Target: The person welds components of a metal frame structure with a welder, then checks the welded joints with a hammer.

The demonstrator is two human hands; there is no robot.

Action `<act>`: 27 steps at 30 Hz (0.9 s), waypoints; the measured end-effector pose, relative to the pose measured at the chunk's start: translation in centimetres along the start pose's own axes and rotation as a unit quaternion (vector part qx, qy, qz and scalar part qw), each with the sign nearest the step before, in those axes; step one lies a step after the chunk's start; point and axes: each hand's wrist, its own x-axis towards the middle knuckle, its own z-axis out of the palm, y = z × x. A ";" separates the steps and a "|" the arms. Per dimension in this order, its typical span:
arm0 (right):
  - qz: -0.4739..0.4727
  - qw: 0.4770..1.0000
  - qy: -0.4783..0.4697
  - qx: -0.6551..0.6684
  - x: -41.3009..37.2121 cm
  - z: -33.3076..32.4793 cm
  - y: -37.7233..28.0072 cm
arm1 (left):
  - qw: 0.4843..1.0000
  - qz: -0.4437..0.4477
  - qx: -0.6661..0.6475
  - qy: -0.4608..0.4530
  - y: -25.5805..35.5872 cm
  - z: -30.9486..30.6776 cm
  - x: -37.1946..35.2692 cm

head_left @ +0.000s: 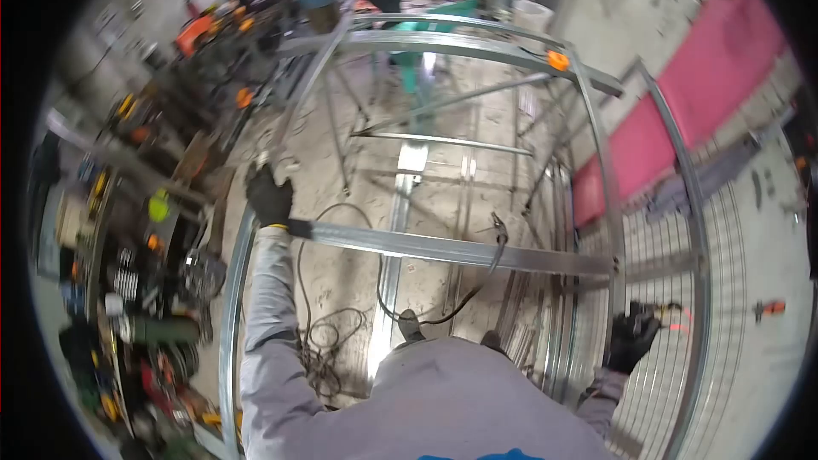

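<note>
Gloved fingers of the left hand (269, 196) are clenched around the left rail (228, 332), just where the crossbar (452, 250) meets it. Those of the right hand (632, 339) are closed on the right rail (607, 187). Cables (319, 341) are seen on the floor between.

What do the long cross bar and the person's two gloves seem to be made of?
The cross bar: probably galvanised steel, silvery with a dull streaky shine. The left hand and right hand wear black, matte gloves, perhaps coated knit; weave too small to tell.
</note>
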 end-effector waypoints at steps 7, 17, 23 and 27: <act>-0.109 0.934 0.073 -0.333 -6.8 3.1 0.2 | 0.984 0.037 0.119 -0.126 -5.5 7.2 6.0; 0.055 0.989 0.099 0.095 -11.9 0.0 -1.2 | 0.986 -0.050 0.103 -0.125 -4.5 11.1 5.5; 0.055 0.983 0.027 0.172 -9.7 1.1 -1.5 | 0.995 -0.093 -0.044 -0.015 -0.6 8.6 5.8; 0.097 0.932 -0.095 0.336 -7.6 3.2 -1.7 | 0.919 -0.160 -0.360 0.022 6.2 4.1 3.4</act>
